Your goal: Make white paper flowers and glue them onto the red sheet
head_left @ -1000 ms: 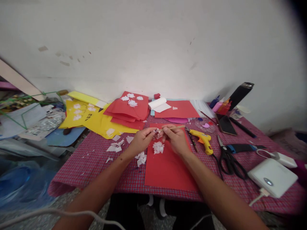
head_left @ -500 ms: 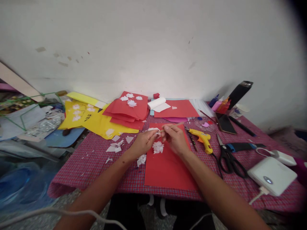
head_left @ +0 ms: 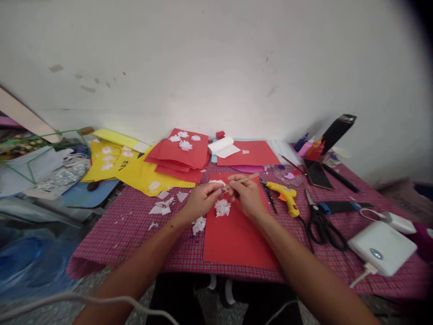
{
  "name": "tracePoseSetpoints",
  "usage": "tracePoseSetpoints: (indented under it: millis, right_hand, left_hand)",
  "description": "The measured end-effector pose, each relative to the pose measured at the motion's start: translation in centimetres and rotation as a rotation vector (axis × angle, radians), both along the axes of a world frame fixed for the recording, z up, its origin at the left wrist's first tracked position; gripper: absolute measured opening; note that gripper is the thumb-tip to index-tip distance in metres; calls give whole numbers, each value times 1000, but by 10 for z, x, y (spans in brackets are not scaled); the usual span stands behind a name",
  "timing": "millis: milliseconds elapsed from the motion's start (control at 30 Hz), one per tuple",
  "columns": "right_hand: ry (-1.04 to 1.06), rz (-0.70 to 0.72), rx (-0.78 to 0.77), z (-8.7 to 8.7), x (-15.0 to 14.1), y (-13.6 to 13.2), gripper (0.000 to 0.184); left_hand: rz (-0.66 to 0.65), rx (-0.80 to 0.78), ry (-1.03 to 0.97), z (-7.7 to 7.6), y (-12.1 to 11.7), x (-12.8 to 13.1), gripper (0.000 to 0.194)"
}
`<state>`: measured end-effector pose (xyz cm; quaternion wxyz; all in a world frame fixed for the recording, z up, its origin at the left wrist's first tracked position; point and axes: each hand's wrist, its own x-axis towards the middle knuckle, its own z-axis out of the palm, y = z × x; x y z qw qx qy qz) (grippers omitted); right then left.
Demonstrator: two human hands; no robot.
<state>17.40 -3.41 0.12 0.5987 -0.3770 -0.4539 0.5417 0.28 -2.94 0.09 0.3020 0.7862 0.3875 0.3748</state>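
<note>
My right hand (head_left: 248, 195) is closed on a thin wooden stick (head_left: 249, 178), whose far end sticks out past the fingers to the right. The stick's other end meets the fingertips of my left hand (head_left: 201, 201), which pinches a small piece of white paper, mostly hidden by the fingers. Both hands are just above a red sheet of paper (head_left: 237, 239). On that sheet, below the fingertips, lies a white paper flower (head_left: 222, 208). Another white flower (head_left: 216, 182) shows partly behind my left hand.
White paper scraps (head_left: 161, 207) lie left of the sheet. A yellow glue gun (head_left: 286, 197), black scissors (head_left: 324, 228) and a white power box (head_left: 382, 248) are at right. Red sheets with white flowers (head_left: 182, 151), a paper roll (head_left: 221, 146) and yellow paper (head_left: 142, 171) lie behind.
The stick has turned slightly between the fingers, and more of its length now shows beyond my right hand. Both hands stay over the same spot.
</note>
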Motion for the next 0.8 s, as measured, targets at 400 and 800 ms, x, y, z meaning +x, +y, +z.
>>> tracePoseSetpoints:
  millis: [400,800]
  right_hand:
    - [-109,14,55,-8,2,3,26]
    - [-54,-44,76,-3,6,3,26]
  left_hand:
    - [-46,141,61,-6,0,-1,37]
    - [-41,-158,-73,2,-2,-5,38]
